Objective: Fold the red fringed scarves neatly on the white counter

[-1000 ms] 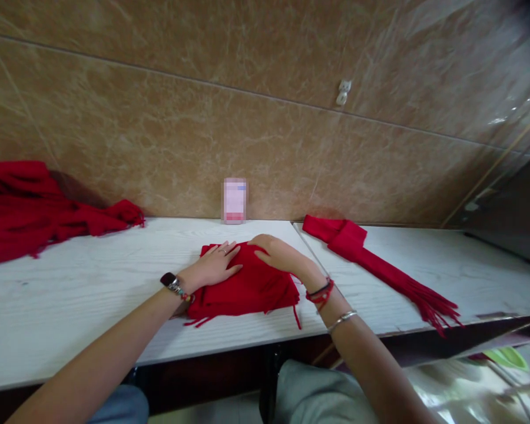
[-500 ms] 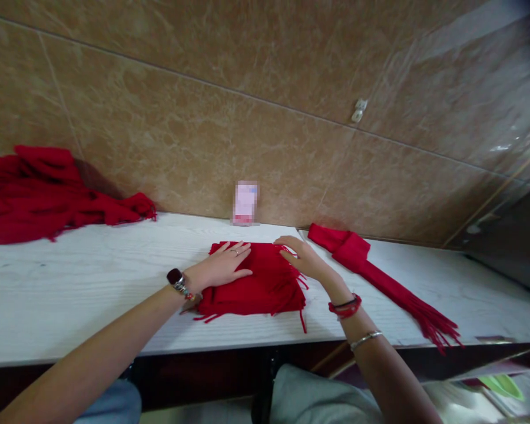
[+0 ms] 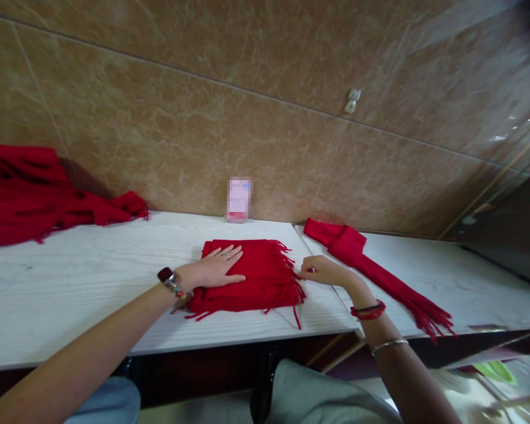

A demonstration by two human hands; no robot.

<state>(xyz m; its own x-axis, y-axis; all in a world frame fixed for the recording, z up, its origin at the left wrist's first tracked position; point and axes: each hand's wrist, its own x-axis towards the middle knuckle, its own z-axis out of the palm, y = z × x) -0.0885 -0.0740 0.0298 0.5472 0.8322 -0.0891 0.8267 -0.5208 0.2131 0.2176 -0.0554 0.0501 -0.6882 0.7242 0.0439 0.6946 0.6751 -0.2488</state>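
Note:
A folded red scarf (image 3: 260, 277) with fringe on its right edge lies on the white table (image 3: 70, 300) in front of me. My left hand (image 3: 214, 269) rests flat on the left half of it, fingers stretched out. My right hand (image 3: 320, 271) sits just off the scarf's right edge, fingers curled in a pinch at the fringe; what they hold is too small to make out.
A second red scarf (image 3: 371, 268), partly folded, stretches across the table to the right with its fringe at the front edge. A heap of red scarves (image 3: 35, 194) lies at the far left. A small pink box (image 3: 238, 199) stands against the marble wall.
My right hand has slid off the top of the folded scarf to its fringed right edge and closed into a pinch. My left hand has stayed flat on the scarf.

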